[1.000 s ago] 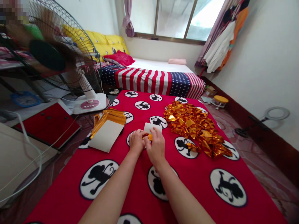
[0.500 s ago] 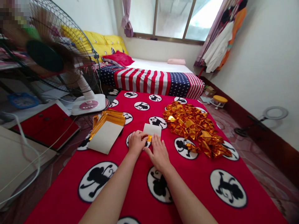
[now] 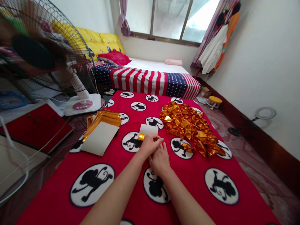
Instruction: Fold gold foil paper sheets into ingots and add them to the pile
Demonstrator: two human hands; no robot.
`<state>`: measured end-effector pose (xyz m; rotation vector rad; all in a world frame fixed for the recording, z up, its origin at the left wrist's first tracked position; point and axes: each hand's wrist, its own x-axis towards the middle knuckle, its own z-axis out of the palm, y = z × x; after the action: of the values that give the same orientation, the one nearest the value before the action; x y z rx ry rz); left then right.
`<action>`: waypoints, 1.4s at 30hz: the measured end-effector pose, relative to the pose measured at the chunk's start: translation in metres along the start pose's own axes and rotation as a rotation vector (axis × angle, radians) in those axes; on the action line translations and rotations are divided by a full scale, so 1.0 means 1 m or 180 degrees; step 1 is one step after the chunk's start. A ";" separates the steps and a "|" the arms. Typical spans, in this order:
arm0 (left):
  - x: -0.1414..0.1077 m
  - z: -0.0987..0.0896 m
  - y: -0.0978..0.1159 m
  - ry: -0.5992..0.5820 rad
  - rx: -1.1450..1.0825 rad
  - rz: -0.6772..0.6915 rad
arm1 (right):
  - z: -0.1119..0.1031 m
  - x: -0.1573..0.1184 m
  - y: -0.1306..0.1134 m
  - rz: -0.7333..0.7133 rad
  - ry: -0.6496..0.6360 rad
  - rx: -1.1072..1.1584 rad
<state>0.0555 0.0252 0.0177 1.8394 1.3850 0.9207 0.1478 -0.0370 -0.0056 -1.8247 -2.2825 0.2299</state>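
A sheet of gold foil paper (image 3: 141, 137) lies on the red cloth in front of me, its near part rolled into a shiny band and its far part showing a pale back. My left hand (image 3: 151, 145) reaches across the right end of that band, fingers closed and pressed against the right hand. Just below and to the right, my right hand (image 3: 160, 161) is bent inward at the same end of the paper. Its fingertips are partly covered by the left hand. Crumpled folded gold foil pieces (image 3: 187, 123) form a pile to the right.
To the left lies a stack of gold foil sheets (image 3: 105, 117) with a pale card (image 3: 100, 139) in front. A running fan (image 3: 83, 103) stands beyond the table's left edge. A bed (image 3: 145, 78) is behind, and a yellow stool (image 3: 215, 100) stands on the floor at right.
My left hand has moved right across the paper, from its left end to over the right fingers. The left end of the gold band is now uncovered. The view has shifted slightly.
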 end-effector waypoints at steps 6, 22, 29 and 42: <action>0.004 -0.012 -0.027 0.0291 0.0061 -0.0180 | -0.001 0.000 0.000 0.0037 0.0103 -0.0017; -0.006 -0.047 -0.057 0.0823 0.0918 -0.0294 | -0.006 0.001 -0.005 0.0071 0.0281 0.0148; -0.004 -0.047 -0.059 0.0741 0.1009 -0.0250 | -0.002 0.019 -0.041 -0.0321 0.0092 0.0541; -0.016 -0.044 -0.050 0.1035 0.1912 -0.0408 | -0.003 0.000 0.025 0.0431 0.0431 0.0217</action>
<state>-0.0102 0.0250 -0.0021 2.0449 2.1360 0.8167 0.1723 -0.0318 -0.0093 -1.9007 -2.0397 0.1963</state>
